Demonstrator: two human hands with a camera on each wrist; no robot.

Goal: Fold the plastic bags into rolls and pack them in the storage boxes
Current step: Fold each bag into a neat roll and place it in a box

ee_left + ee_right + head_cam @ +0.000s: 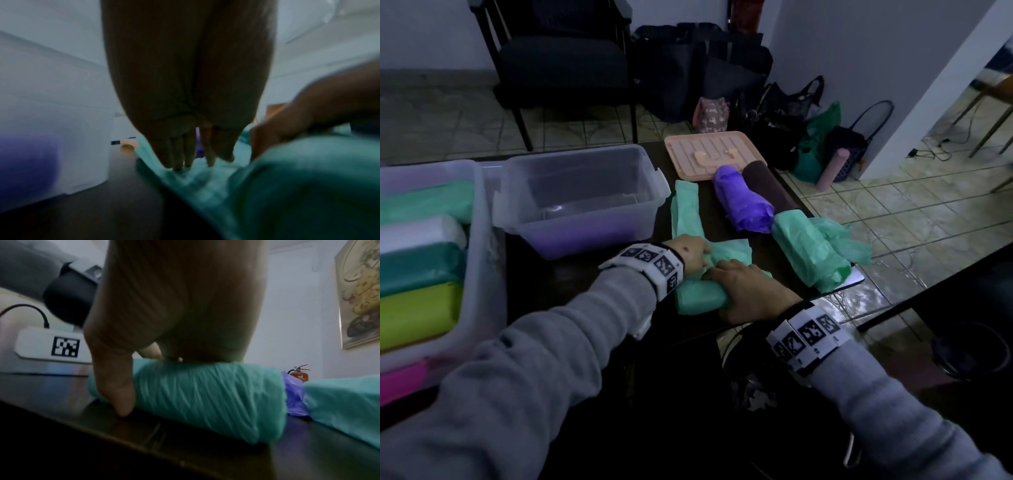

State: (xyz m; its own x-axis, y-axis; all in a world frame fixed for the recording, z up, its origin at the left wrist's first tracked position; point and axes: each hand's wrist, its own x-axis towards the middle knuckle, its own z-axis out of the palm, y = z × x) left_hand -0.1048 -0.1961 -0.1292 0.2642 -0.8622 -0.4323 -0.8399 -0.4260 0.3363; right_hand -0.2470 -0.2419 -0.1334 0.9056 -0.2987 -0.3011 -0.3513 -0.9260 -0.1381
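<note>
Both grey-sleeved arms are stretched forward, each wrist banded with a black-and-white marker strap. The left hand [690,255] is laid palm down, its fingers [179,152] held straight toward twelve o'clock, tips pressed down. The right hand [748,291] is angled toward ten o'clock, fingers curved over, thumb [118,391] driven down at seven o'clock.

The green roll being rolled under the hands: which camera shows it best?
The right wrist view: the green roll fills the frame, its wound layers plain, with the right hand gripping it. The head view shows it half hidden under both hands; the left wrist view shows only a blurred edge.
</note>
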